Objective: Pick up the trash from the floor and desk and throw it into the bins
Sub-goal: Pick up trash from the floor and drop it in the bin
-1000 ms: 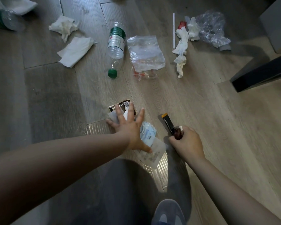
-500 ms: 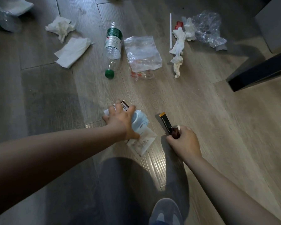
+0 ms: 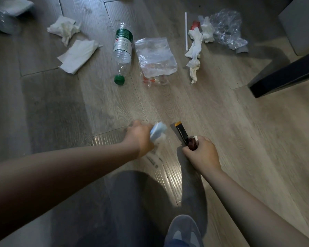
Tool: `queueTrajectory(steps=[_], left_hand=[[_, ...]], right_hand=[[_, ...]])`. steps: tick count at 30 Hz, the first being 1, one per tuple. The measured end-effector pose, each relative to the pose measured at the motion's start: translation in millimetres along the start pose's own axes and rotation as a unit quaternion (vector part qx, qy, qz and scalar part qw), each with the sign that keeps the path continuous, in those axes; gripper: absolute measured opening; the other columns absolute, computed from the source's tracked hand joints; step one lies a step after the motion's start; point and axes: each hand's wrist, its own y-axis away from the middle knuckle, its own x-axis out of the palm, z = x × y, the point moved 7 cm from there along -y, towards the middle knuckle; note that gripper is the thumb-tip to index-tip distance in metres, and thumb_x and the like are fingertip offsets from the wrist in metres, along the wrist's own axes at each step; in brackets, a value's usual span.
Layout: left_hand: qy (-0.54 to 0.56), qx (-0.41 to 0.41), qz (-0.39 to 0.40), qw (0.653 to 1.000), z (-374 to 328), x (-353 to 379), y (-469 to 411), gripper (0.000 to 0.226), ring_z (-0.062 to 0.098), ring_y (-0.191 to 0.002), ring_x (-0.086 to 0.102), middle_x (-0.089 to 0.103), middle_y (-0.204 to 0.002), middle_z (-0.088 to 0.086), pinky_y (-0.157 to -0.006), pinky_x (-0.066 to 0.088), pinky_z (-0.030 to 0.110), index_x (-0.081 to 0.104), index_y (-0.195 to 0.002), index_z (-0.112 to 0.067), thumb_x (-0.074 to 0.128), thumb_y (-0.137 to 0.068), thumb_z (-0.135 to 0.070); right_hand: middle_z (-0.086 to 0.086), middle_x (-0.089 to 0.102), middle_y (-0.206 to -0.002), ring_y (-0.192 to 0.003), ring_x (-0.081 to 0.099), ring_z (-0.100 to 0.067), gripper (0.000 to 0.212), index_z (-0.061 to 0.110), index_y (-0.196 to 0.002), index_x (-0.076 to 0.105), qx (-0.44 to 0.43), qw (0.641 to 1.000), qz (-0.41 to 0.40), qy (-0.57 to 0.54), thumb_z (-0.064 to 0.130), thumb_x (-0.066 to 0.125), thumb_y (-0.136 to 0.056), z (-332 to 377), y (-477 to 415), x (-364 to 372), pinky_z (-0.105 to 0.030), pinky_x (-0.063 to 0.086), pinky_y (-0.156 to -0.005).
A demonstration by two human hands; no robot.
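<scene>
- Grey wood-plank floor: a bare strip runs between the hands and the trash row further out; the plain planks at right are clear.
- Black furniture leg cuts in at the right edge, with a grey panel above it at the top right corner.
- Left hand is clenched around a blurred light-blue and white crumpled wad, low over the floor; motion blur hides what else it holds.
- Right hand grips a dark brown wrapper with an orange tip, the tip pointing away; a small white bit sits at the thumb.
- Clear plastic bottle with green cap and green-white label lies on its side, cap toward the person; red mark on the label, not readable. No contents can be made out.
- Clear zip bag lies just beside the bottle's right side, with orange-red bits at its near end.
- Flat white napkin and crumpled white tissue lie left of the bottle.
- Twisted white tissue, thin white straw, crinkled clear plastic film and a small red scrap are clustered at upper right.
- Second clear bottle is partly cut off at the top left edge.
- Grey shoe is at the bottom edge.
</scene>
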Motion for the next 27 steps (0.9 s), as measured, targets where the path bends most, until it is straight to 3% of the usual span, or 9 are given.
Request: queueTrajectory(steps=[6,11,16,20,25,27], left_hand=[[0.171,-0.031,0.037,0.984,6,-29,1,0.040,0.016,-0.084,0.060,0.057,-0.091,-0.002,-0.070,0.054,0.028,0.053,-0.118,-0.015,0.069,-0.081,-0.014],[0.266,-0.043,0.080,0.960,10,-46,9,0.037,0.026,-0.092,0.068,0.065,-0.103,0.011,-0.079,0.059,0.045,0.054,-0.114,-0.014,0.070,-0.081,-0.009],[0.335,-0.037,0.095,0.937,2,-79,13,0.026,0.028,-0.091,0.068,0.067,-0.101,0.013,-0.076,0.058,0.039,0.058,-0.107,-0.013,0.067,-0.083,-0.007],[0.425,-0.064,0.095,0.898,-11,-121,38,0.021,0.019,-0.084,0.071,0.069,-0.098,0.009,-0.064,0.058,0.028,0.058,-0.104,-0.017,0.062,-0.087,-0.005],[0.520,-0.115,0.062,0.844,-50,-202,100,0.024,0.036,-0.096,0.068,0.068,-0.104,0.021,-0.088,0.052,0.057,0.061,-0.100,-0.011,0.065,-0.080,0.002],[0.532,-0.117,0.064,0.836,-77,-241,130,0.029,0.036,-0.096,0.068,0.068,-0.105,0.022,-0.089,0.051,0.057,0.061,-0.102,-0.009,0.066,-0.077,0.002]], right_hand=[[-0.001,0.061,-0.074,-0.070,0.056,-0.015,0.012,0.014,-0.075,0.060,0.030,0.998,0.006,-0.063,0.023,0.067,-0.076,2,3,-14,-0.025,0.038,-0.054],[-0.007,0.060,-0.070,-0.064,0.055,-0.018,0.019,0.006,-0.073,0.058,0.048,0.995,0.009,-0.087,0.022,0.068,-0.075,12,4,-29,-0.031,0.040,-0.056],[-0.004,0.052,-0.060,-0.055,0.046,-0.015,0.023,0.006,-0.066,0.050,0.072,0.991,0.011,-0.113,0.021,0.066,-0.073,31,5,-47,-0.030,0.036,-0.052],[-0.014,0.061,-0.064,-0.057,0.053,-0.026,0.023,0.003,-0.072,0.053,0.108,0.986,0.024,-0.128,0.022,0.066,-0.071,59,14,-83,-0.031,0.038,-0.052],[-0.014,0.060,-0.066,-0.056,0.049,-0.017,0.019,0.005,-0.074,0.056,0.127,0.978,0.042,-0.159,0.022,0.065,-0.073,122,48,-172,-0.031,0.038,-0.054],[-0.014,0.060,-0.066,-0.056,0.049,-0.016,0.017,0.006,-0.073,0.055,0.135,0.974,0.041,-0.175,0.020,0.065,-0.074,150,69,-217,-0.032,0.039,-0.055]])
